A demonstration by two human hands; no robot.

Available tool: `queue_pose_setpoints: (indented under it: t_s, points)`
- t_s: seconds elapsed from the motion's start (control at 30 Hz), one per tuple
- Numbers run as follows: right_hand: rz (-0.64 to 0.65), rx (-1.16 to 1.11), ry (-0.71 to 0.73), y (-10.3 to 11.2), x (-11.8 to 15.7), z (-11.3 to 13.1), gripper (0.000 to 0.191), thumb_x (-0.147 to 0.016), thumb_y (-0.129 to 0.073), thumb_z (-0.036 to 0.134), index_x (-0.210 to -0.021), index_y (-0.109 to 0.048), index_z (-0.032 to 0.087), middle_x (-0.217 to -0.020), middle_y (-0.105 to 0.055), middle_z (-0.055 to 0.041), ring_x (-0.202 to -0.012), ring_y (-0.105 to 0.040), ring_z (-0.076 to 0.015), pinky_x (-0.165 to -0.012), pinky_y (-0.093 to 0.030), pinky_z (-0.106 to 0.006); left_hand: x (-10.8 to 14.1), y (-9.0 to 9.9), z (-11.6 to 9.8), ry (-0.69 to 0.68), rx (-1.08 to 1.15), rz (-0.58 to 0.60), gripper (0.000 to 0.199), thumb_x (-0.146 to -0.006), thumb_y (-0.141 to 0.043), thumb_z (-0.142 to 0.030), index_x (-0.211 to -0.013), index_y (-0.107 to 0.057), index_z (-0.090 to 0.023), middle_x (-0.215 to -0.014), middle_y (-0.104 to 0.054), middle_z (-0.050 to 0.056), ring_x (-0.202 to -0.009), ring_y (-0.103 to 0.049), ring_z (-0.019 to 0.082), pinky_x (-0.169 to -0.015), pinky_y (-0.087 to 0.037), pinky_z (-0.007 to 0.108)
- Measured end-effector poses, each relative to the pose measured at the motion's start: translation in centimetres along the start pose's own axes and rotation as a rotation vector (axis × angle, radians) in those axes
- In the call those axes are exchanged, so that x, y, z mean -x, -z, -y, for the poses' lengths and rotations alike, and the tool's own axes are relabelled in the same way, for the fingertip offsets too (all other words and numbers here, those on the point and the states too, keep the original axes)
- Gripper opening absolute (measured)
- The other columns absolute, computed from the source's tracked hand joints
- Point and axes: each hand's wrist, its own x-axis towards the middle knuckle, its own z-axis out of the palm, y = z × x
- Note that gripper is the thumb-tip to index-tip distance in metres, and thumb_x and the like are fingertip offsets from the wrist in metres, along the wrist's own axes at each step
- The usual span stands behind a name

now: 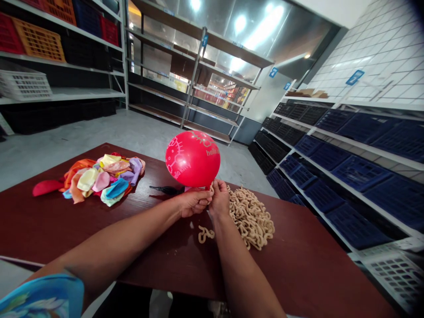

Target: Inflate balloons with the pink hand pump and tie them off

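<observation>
Left hand: the left hand (194,202) lies low on the table, its fingers pressed together around the neck of the red balloon, just under the round body.
Right hand: the right hand (220,197) touches the left one and pinches the same neck from the other side; a bit of beige string shows between its fingertips (I cannot tell how the string runs there).
Red balloon: the red balloon (192,158) is blown up, with white print on it, and it stands above both hands, over the middle of the table.
String heap: a heap of beige string (251,216) lies on the table just beside the right hand, on its right.
Short piece: a short curled piece of string (205,234) lies apart from the heap, between the two forearms.
Flat balloons: a pile of flat balloons (99,179) in many colours lies well apart to the left.
Black tool: a black tool (165,190) lies behind the left hand, partly hidden by it.
Table: the table (298,265) is dark brown-red.
Around: shelves with blue crates (357,176) stand on the right.
</observation>
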Motion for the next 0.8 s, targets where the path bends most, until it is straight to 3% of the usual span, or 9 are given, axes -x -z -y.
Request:
queue_pose_setpoints:
  t_s: [0.07, 0.13, 0.23, 0.37, 0.53, 0.67, 0.8]
  points:
    - [-0.016, -0.031, -0.005, 0.0, -0.1, -0.1, 0.030, -0.069, -0.061, 0.044, -0.079, -0.045, 0.020, -0.057, -0.050, 0.0088, -0.046, -0.047, -0.0072, -0.050, -0.041, -0.022, -0.2, 0.2, 0.1, -0.090, -0.093, -0.065, 0.029, -0.072, -0.058, -0.040, -0.066, -0.043, -0.016, -0.044, -0.027, -0.010, -0.036, -0.017, 0.002, -0.038, -0.009, 0.018]
    - [-0.024, -0.085, -0.029, 0.0, -0.3, 0.0, 0.030, -0.067, -0.063, 0.041, -0.078, -0.045, 0.021, -0.056, -0.052, 0.0090, -0.045, -0.049, -0.0076, -0.049, -0.042, -0.022, -0.5, 0.7, 0.2, -0.231, -0.256, -0.219, 0.026, -0.076, -0.054, -0.039, -0.067, -0.045, -0.016, -0.044, -0.030, -0.009, -0.036, -0.021, 0.003, -0.038, -0.014, 0.019]
    - [-0.011, -0.167, -0.051, 0.1, -0.6, 0.2, 0.030, -0.064, -0.067, 0.036, -0.078, -0.045, 0.021, -0.062, -0.060, 0.0062, -0.054, -0.058, -0.0109, -0.056, -0.049, -0.027, -0.8, 1.4, 0.4, -0.453, -0.629, -0.452, 0.025, -0.082, -0.047, -0.038, -0.071, -0.052, -0.016, -0.050, -0.046, -0.003, -0.044, -0.040, 0.008, -0.046, -0.031, 0.021]
    - [-0.043, -0.206, -0.059, 0.8, -1.4, 0.1, 0.031, -0.061, -0.071, 0.033, -0.076, -0.046, 0.020, -0.071, -0.067, 0.0008, -0.068, -0.065, -0.0156, -0.067, -0.053, -0.034, -0.6, 2.0, 0.8, -0.686, -1.097, -0.513, 0.022, -0.084, -0.043, -0.029, -0.091, -0.060, -0.017, -0.086, -0.063, 0.005, -0.077, -0.056, 0.015, -0.070, -0.042, 0.026]
    - [-0.038, -0.181, -0.018, 1.8, -2.3, -0.4, 0.028, -0.063, -0.070, 0.031, -0.076, -0.050, 0.019, -0.077, -0.068, -0.0008, -0.078, -0.066, -0.0169, -0.079, -0.052, -0.039, -0.6, 2.5, 1.4, -0.713, -1.532, -0.489, 0.022, -0.082, -0.046, -0.027, -0.094, -0.061, -0.015, -0.093, -0.061, 0.010, -0.090, -0.054, 0.021, -0.090, -0.037, 0.036]
    - [0.071, -0.148, -0.024, 2.2, -2.6, -0.7, 0.028, -0.066, -0.067, 0.031, -0.088, -0.056, 0.019, -0.098, -0.065, -0.0049, -0.096, -0.062, -0.0184, -0.088, -0.048, -0.039, -0.8, 3.0, 1.5, -0.712, -1.627, -0.492, 0.034, -0.080, -0.049, -0.033, -0.107, -0.058, -0.014, -0.102, -0.059, 0.013, -0.097, -0.051, 0.024, -0.091, -0.036, 0.039]
    - [0.017, 0.015, 0.059, 2.3, -2.6, -1.1, 0.038, -0.069, -0.063, 0.030, -0.105, -0.053, 0.022, -0.120, -0.055, -0.0055, -0.106, -0.057, -0.0179, -0.092, -0.045, -0.039, -0.9, 3.4, 1.4, -0.672, -1.678, -0.545, 0.038, -0.080, -0.049, -0.033, -0.111, -0.055, -0.011, -0.107, -0.057, 0.016, -0.099, -0.050, 0.026, -0.090, -0.036, 0.039]
